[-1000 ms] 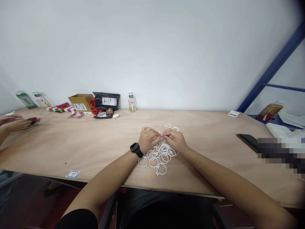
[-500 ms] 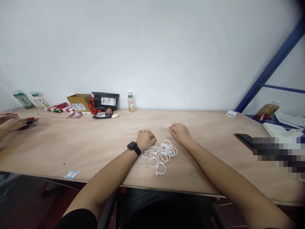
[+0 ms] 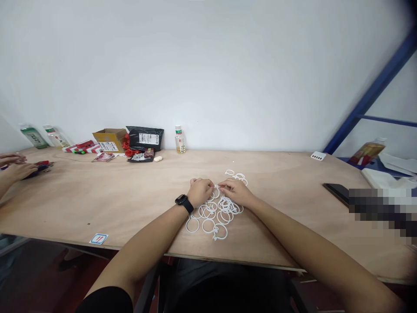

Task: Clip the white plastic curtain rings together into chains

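Observation:
Over the table's middle, my left hand [image 3: 200, 191], with a black watch on its wrist, is closed on a white curtain ring [image 3: 217, 192] with a small knob at its top. My right hand [image 3: 237, 191] meets it from the other side, fingertips pinched at that knob. Below both hands lies a loose, overlapping pile of white curtain rings [image 3: 208, 225]. Beyond my right hand lie a few more rings [image 3: 230, 172], partly hidden by the hand. My fingers cover part of the ring between them.
Along the wall stand a bottle [image 3: 180, 141], a black parcel bag [image 3: 145, 138] and an open cardboard box [image 3: 109, 140]. A phone [image 3: 335, 191] lies at right, near a white power strip [image 3: 318, 155]. Another person's hands [image 3: 18, 169] work at far left.
My right hand has moved left and nearer, from the far rings to the ring at my left hand. More rings now show at the far spot. My left hand has barely moved.

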### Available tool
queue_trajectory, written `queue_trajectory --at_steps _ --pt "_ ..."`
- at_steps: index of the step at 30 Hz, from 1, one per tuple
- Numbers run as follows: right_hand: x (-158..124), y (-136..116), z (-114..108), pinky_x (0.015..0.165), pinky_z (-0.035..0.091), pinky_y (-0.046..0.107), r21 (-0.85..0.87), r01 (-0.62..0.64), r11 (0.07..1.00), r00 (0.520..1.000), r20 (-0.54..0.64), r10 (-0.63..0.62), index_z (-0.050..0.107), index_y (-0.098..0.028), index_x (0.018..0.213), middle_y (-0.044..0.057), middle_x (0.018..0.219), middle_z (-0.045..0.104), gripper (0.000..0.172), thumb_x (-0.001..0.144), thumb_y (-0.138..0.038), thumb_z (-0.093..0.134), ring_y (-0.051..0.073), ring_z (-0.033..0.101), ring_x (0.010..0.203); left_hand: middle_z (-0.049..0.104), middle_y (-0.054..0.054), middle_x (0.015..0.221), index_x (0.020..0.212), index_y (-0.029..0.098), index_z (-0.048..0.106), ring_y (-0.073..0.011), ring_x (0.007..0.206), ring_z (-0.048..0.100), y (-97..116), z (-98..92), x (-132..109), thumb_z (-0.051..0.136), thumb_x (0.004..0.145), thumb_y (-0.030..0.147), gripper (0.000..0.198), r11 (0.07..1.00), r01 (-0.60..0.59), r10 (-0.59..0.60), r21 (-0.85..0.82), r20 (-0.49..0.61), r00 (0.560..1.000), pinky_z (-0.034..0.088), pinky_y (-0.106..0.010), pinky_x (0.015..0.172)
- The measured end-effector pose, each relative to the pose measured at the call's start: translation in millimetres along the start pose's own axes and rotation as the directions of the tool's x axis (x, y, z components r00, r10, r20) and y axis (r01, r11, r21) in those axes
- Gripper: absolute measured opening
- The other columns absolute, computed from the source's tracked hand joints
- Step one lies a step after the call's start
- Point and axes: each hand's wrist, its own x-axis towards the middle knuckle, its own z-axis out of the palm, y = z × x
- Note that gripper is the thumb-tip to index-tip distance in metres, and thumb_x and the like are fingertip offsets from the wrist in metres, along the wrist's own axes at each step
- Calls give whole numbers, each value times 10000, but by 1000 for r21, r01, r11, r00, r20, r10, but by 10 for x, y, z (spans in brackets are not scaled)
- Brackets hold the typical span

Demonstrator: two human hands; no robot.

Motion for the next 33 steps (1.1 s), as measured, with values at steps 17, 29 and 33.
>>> queue_trajectory --at_steps 17,29,33 --pt "-13 -90 50 587 472 270 342 -159 926 971 -113 209 695 -188 837 37 736 685 206 811 -379 625 156 589 646 721 -31 992 913 267 737 -190 983 575 84 -64 -36 529 921 422 259 973 -219 208 -77 -134 969 295 -395 946" --pt "28 -77 30 599 465 251 583 -201 787 971 11 239 618 -175 784 6 701 616 334 742 -499 691 133 564 646 709 -40 959 900 249 726 -183 961 576 78 -121 -48 491 944 426 297 943 -331 325 -21 -146 934 288 -382 953" --pt "23 -94 72 658 503 279 587 -177 790 967 -47 252 629 -180 872 35 799 666 306 746 -450 699 154 617 715 707 -44 970 944 256 726 -192 974 573 75 -96 -29 476 953 419 299 968 -250 238 -35 -210 948 309 -382 936"
